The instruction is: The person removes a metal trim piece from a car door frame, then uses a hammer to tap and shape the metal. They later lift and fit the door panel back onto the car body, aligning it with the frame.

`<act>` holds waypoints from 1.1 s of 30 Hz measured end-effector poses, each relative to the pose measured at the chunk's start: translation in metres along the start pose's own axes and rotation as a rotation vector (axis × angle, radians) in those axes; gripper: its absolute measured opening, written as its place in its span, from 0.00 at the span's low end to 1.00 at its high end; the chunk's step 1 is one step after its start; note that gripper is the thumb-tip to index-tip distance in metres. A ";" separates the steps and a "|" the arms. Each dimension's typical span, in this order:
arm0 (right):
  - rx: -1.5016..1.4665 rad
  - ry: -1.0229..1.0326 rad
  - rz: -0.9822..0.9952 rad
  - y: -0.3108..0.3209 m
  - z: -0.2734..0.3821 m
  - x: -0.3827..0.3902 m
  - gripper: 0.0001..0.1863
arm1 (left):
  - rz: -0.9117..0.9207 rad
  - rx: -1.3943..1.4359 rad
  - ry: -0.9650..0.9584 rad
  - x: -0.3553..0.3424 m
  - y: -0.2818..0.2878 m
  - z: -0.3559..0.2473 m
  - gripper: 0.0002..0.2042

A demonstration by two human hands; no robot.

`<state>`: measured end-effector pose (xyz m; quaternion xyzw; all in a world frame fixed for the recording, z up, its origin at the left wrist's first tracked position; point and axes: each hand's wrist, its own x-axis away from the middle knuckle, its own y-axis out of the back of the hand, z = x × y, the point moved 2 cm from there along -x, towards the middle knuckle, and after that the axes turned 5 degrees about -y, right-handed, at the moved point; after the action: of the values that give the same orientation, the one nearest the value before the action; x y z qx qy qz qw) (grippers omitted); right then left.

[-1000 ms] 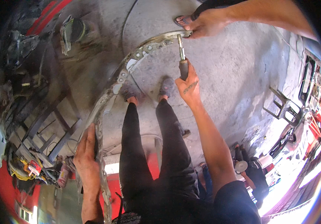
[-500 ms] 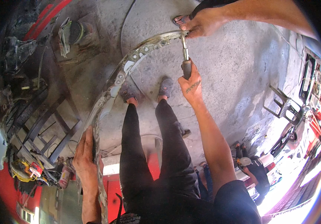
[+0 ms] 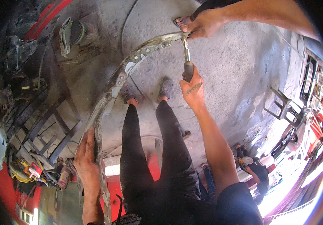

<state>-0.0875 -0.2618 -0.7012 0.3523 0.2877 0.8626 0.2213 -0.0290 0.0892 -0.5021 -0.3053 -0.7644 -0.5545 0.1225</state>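
Observation:
A long curved metal body-panel edge (image 3: 110, 80), with holes and pale patches along its flange, arcs from beside my left forearm up to the top centre. My left hand (image 3: 86, 155) is closed on its lower left stretch, thumb hidden behind. My right hand (image 3: 192, 88) is wrapped round the dark grip of a hammer (image 3: 187, 56) with a bright metal shaft. The hammer's head is at the strip's far end; whether it touches the metal I cannot tell. Another person's hand (image 3: 206, 23) holds that end from the upper right.
A black metal frame (image 3: 50, 131) and assorted parts lie to the left. A round bucket (image 3: 77, 33) stands at the upper left. On the right is a dark plastic stool (image 3: 287, 107); beyond it another person (image 3: 258, 174) works. A cable (image 3: 122, 33) crosses the concrete floor.
My right hand and the hammer have shifted very slightly toward me. The left hand's grip and the other person's hold look the same.

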 end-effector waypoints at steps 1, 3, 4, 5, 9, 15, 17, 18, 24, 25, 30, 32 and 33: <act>0.006 -0.004 0.000 0.003 0.005 0.003 0.28 | 0.006 0.006 0.013 0.000 0.001 -0.002 0.41; 0.017 -0.013 0.001 0.009 0.016 0.010 0.28 | 0.010 0.008 0.028 0.001 0.001 -0.002 0.39; 0.029 -0.037 0.014 0.012 0.020 0.012 0.28 | 0.009 0.005 0.028 0.001 0.000 -0.002 0.39; 0.040 -0.061 0.028 0.015 0.023 0.013 0.28 | 0.007 0.002 0.028 0.000 0.000 -0.002 0.39; 0.062 -0.142 0.090 0.026 0.042 0.017 0.27 | 0.016 -0.018 0.019 0.001 -0.001 0.001 0.40; 0.027 -0.045 0.031 0.016 0.017 0.011 0.33 | 0.025 -0.034 -0.032 0.001 0.002 0.007 0.44; 0.001 -0.039 0.084 0.012 0.010 0.008 0.37 | 0.024 -0.032 -0.035 0.000 0.002 0.008 0.44; -0.013 -0.036 0.110 0.010 0.008 0.006 0.39 | 0.021 -0.025 -0.035 0.000 0.002 0.008 0.45; -0.023 0.016 0.117 -0.001 0.001 0.000 0.40 | 0.005 0.016 -0.029 -0.002 0.003 0.002 0.45; -0.025 0.011 0.125 -0.002 0.000 -0.001 0.40 | 0.003 0.013 -0.023 -0.001 0.002 0.002 0.45; -0.021 0.017 0.138 -0.004 0.000 -0.003 0.40 | -0.005 -0.004 -0.021 0.000 0.001 0.002 0.45; -0.017 0.008 0.151 -0.004 0.002 -0.003 0.40 | -0.004 -0.017 -0.026 0.000 0.001 0.002 0.45; -0.015 0.004 0.157 -0.004 0.002 -0.004 0.40 | -0.004 -0.021 -0.027 0.000 0.001 0.003 0.45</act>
<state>-0.0829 -0.2604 -0.7043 0.3706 0.2531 0.8801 0.1549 -0.0279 0.0920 -0.5024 -0.3128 -0.7607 -0.5584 0.1079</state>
